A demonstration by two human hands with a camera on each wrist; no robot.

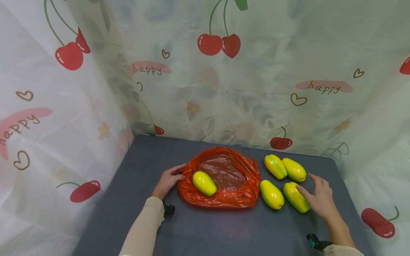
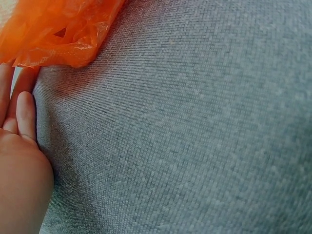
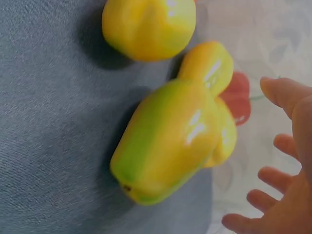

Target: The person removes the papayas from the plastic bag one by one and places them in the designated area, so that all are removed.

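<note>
A red plastic bag (image 1: 221, 202) lies spread with its mouth up on the grey table, and one yellow papaya-like fruit (image 1: 204, 183) rests on its left part. At the bag's left edge, my left hand (image 1: 167, 182) touches the plastic; the left wrist view shows straight fingers (image 2: 27, 112) reaching the orange-red film. Over to the right, my right hand (image 1: 321, 197) hovers with spread fingers beside a yellow-green papaya-like fruit (image 1: 296, 198). Nothing is held in it. In the right wrist view, that hand (image 3: 287, 170) is apart from the ridged fruit (image 3: 165, 141).
Left of the near right fruit lies another yellow fruit (image 1: 272, 195), close to the bag. Two more, one with a green stripe (image 1: 275, 167) and one plain yellow (image 1: 294, 170), lie behind. A cherry-printed curtain (image 1: 250, 89) borders the grey table (image 1: 224, 231) at the back and sides.
</note>
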